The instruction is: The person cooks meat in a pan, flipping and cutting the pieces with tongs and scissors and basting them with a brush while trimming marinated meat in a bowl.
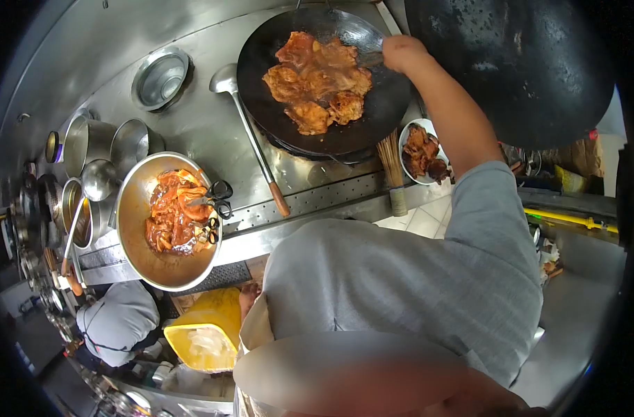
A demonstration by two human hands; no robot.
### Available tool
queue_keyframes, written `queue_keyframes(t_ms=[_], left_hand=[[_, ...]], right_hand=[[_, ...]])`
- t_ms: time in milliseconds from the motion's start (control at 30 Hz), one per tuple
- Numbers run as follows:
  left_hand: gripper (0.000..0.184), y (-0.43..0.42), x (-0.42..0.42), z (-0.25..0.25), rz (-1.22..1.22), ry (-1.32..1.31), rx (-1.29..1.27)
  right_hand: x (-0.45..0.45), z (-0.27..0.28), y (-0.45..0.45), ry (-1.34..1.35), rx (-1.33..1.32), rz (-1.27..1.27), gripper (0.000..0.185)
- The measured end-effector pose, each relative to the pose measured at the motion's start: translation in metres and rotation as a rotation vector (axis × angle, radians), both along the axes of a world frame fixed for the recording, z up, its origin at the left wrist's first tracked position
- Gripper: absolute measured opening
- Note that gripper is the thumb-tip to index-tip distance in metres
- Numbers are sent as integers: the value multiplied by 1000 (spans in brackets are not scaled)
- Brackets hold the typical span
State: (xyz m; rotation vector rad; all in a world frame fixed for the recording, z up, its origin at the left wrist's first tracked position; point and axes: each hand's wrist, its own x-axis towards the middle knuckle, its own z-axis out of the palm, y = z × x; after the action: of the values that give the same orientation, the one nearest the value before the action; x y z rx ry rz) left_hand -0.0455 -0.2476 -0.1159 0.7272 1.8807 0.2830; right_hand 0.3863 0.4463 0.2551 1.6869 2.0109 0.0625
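My right hand [403, 53] is closed around the handle of a spatula [369, 60] at the right rim of the black wok [258, 115]. The spatula's metal end reaches in toward several browned slabs of meat [320, 80] lying in the wok. Low by my left side, my left hand [248, 297] shows only in part near a yellow bin [216, 306]; its fingers are not clear. A white bowl of dark cooked meat [422, 151] stands below my right forearm.
A long-handled ladle [251, 135] lies left of the wok. Marinated meat and scissors [216, 199] are in a large metal bowl [133, 208]. A bamboo brush [393, 170] stands by the counter edge. A second wok [511, 69] is at right. Another person [119, 323] is at lower left.
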Motion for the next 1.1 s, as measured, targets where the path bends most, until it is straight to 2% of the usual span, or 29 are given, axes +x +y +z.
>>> queue_keyframes(t_ms=[33, 100, 167, 200, 333, 467, 600, 700, 767, 833, 867, 900, 967, 1033, 1100], left_hand=[[47, 1, 0, -3, -36, 15, 25], [46, 7, 1, -10, -68, 37, 51], [38, 9, 6, -15, 344, -165, 10], [38, 19, 7, -3, 410, -193, 22], [34, 60, 11, 47, 381, -184, 62], [30, 79, 13, 71, 332, -173, 95], [27, 83, 16, 77, 258, -143, 113], [25, 59, 13, 48, 194, -201, 196], [24, 48, 13, 33, 349, -181, 24], [25, 48, 13, 35, 324, -142, 11], [25, 46, 12, 37, 298, -102, -6], [25, 45, 11, 34, 301, -100, -7], [26, 37, 5, 21, 424, -256, -14], [26, 49, 7, 36, 412, -233, -55], [25, 63, 9, 55, 398, -201, -106]], right_hand=[[4, -4, -8, 45, 47, 86, 23], [4, -10, -28, 70, 36, 90, 24], [4, -14, -37, 96, 23, 94, 27], [7, -15, -40, 106, -13, 19, 28], [9, -6, -49, 134, -9, -173, 30], [7, 17, -77, 163, 53, -85, 26], [6, 27, -97, 96, -14, -48, 27], [6, 42, -93, 30, -73, -92, 30], [8, 46, -85, 0, -102, -115, 32], [10, 42, -73, 68, 59, -157, 29], [9, 38, -68, 70, 56, -154, 29], [7, 32, -64, 78, 76, -71, 29], [9, 19, -60, 85, 93, 8, 29], [13, 6, -57, 80, 57, 110, 31], [7, 5, -65, 77, 20, 97, 30]])
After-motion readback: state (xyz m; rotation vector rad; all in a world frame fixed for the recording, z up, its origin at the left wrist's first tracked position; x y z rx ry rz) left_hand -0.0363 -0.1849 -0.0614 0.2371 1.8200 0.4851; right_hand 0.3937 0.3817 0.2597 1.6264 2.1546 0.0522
